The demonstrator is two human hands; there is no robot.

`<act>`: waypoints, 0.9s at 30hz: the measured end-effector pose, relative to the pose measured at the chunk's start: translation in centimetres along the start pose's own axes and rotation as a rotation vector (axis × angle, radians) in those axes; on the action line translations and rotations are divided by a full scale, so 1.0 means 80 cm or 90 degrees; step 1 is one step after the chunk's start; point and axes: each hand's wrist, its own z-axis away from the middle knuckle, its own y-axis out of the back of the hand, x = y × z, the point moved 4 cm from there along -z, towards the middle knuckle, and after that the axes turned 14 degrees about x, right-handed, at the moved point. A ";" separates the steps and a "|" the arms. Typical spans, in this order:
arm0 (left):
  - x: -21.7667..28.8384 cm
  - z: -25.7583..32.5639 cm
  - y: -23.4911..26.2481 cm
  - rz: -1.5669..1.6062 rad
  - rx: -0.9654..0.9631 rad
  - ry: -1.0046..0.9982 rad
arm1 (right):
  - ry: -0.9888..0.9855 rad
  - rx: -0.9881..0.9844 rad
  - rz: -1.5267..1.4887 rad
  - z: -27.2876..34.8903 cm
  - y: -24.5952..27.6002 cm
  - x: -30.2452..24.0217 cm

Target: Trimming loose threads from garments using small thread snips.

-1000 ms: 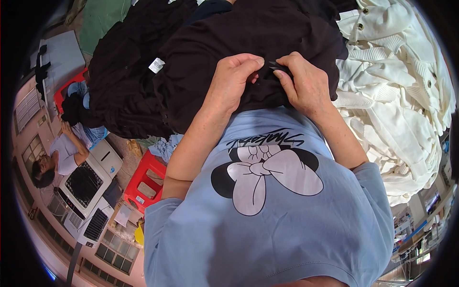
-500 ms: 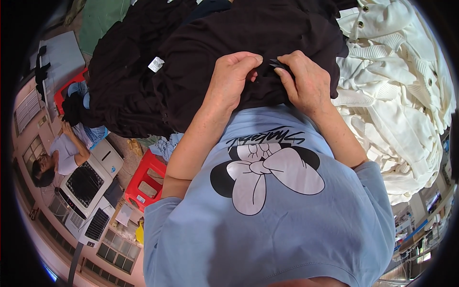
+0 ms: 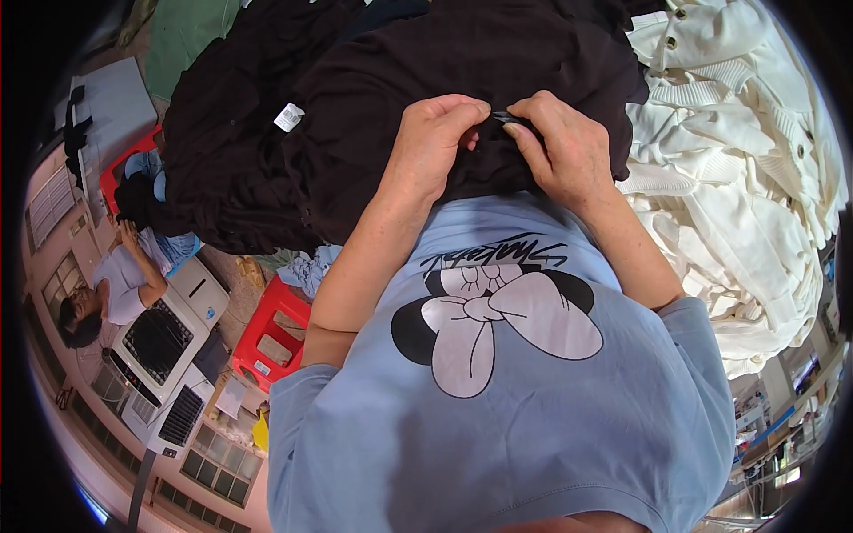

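Observation:
A dark brown, almost black garment (image 3: 373,107) lies heaped in front of me, with a small white label (image 3: 289,116) showing on its left part. My left hand (image 3: 433,147) pinches a fold of this garment near its lower edge. My right hand (image 3: 560,147) grips the same fold right beside it, with a small dark object (image 3: 505,116) between the fingertips of both hands. What that object is, I cannot tell. Both forearms rise from my light blue printed shirt (image 3: 506,382).
A pile of cream knitted garments (image 3: 737,195) fills the right side. A red plastic stool (image 3: 271,333) stands at the lower left, near white machines (image 3: 169,338). Another person (image 3: 111,284) sits at the far left. A green cloth (image 3: 182,35) lies at the top left.
Both hands have stayed on the same fold of the dark garment; the fingertips have drawn slightly closer together over the small dark object.

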 end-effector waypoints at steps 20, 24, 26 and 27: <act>-0.010 -0.009 0.006 -0.013 -0.027 0.020 | -0.006 0.026 -0.028 0.004 -0.005 0.006; -0.010 -0.010 0.006 -0.007 -0.031 0.023 | -0.109 0.015 -0.055 0.005 0.000 0.012; -0.010 -0.012 0.005 -0.005 -0.034 0.020 | -0.114 0.012 -0.047 0.005 0.003 0.012; -0.007 -0.014 0.006 -0.124 -0.028 -0.040 | -0.099 0.004 -0.050 0.006 0.005 0.012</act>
